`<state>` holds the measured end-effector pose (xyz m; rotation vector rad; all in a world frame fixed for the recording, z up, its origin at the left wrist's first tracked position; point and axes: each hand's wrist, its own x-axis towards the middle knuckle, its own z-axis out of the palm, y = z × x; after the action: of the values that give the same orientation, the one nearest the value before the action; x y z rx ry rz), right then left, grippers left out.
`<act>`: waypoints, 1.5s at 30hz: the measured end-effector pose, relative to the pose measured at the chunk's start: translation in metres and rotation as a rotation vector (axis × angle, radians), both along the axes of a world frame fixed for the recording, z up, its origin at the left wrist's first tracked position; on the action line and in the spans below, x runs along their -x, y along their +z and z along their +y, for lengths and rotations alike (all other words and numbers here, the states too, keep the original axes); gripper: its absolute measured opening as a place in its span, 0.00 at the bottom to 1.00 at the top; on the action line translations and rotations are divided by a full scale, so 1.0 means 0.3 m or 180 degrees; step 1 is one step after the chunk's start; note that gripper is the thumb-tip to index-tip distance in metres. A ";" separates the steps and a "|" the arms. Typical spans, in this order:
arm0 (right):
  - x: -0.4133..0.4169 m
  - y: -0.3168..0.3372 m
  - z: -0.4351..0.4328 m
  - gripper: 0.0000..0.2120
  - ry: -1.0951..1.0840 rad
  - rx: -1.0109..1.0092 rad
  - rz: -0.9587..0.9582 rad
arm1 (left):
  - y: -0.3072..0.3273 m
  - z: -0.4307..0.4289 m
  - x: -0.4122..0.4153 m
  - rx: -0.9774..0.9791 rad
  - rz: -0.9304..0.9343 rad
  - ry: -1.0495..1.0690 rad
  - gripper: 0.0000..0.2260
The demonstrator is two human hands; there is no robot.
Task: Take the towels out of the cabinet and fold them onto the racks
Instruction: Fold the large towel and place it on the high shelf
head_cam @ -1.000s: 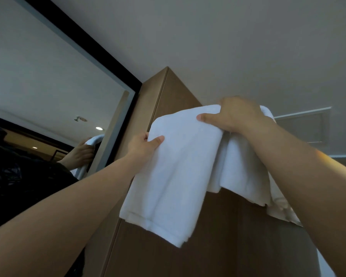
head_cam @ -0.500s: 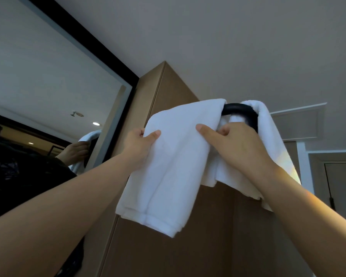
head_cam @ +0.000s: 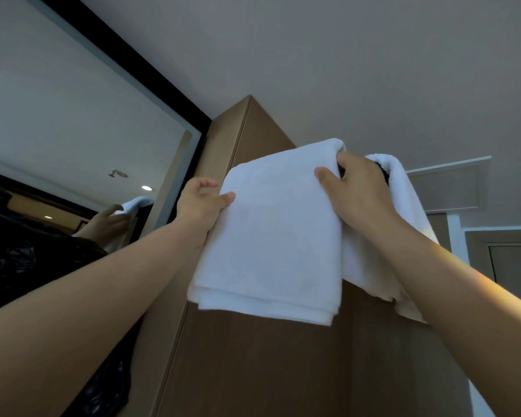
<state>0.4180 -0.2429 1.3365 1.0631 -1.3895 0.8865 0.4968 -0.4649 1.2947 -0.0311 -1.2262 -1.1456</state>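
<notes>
The cabinet (head_cam: 253,356) is standing behind the fingers and the mirror (head_cam: 73,130) is lying left of them. The folded towel (head_cam: 271,242) is hanging between the hands: the left hand (head_cam: 199,206) is pinching its left edge, thumb in front, and the right hand (head_cam: 358,194) is gripping its top right corner. Drawing both edges level would probably be neatest, though loose cloth is bunching over the rack (head_cam: 384,173) just right of the right fingers.

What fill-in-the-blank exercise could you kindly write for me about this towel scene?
1. The folded towel is ____ in colour.
2. The left hand pinches the towel's ____ edge.
3. The right hand grips the towel beside the ____ rack.
Missing words: white; left; black.
</notes>
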 end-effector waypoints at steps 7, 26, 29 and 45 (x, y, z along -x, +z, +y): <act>0.001 0.095 -0.024 0.20 -0.1659 0.0329 0.0321 | 0.068 0.000 0.078 0.0149 -0.0081 0.0270 0.06; 0.014 0.123 -0.017 0.21 -0.1842 -0.0563 0.0557 | -0.115 0.179 0.029 0.2436 -0.0562 0.1761 0.26; 0.001 0.098 0.021 0.22 -0.1442 -0.0630 0.0483 | -0.120 0.200 0.053 0.2603 -0.1157 0.1667 0.32; 0.090 -0.133 0.205 0.18 -0.0709 -0.1264 0.0901 | -0.135 0.214 0.066 0.2333 -0.1403 0.1859 0.38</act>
<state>0.3910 -0.1815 1.2965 1.2456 -1.4378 0.2873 0.4771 -0.4009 1.2543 0.0295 -1.8405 -0.1557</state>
